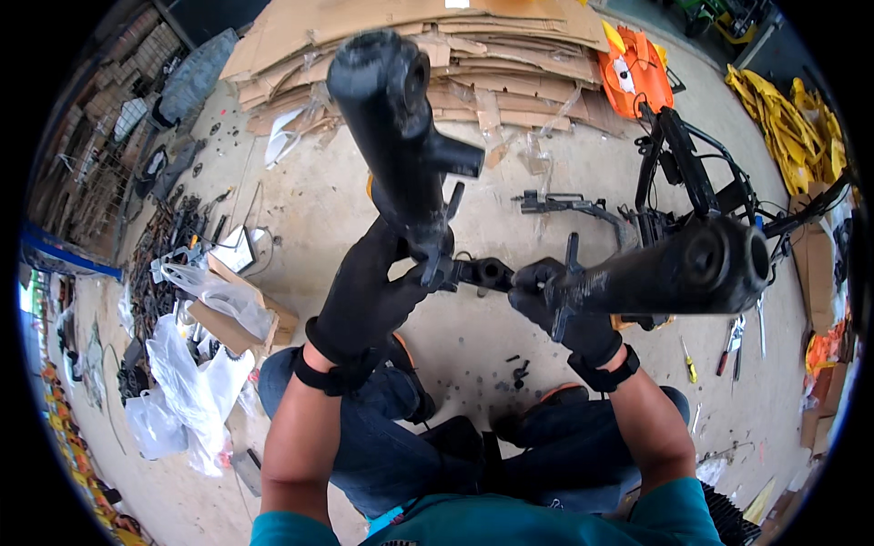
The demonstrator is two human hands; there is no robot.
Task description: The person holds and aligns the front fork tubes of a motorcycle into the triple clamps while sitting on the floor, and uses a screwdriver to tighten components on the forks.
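Observation:
Both of my gloved hands are raised in front of me on a black metal part with two thick tubes joined by a short link [490,272]. My left hand [369,291] is closed round the lower end of the upright left tube [387,127], which has a short side stub. At the inner end of the other tube [674,268], which points right, my right hand [560,300] is closed. The gloves hide part of the joint between the tubes. Thin levers stick out beside each hand.
Flattened cardboard [510,82] is stacked ahead. A black frame [683,168] stands at right, near an orange shell [637,73] and yellow parts [783,118]. A yellow-handled screwdriver [690,362] lies on the floor. Plastic bags [187,382] and an open box [241,314] are at left.

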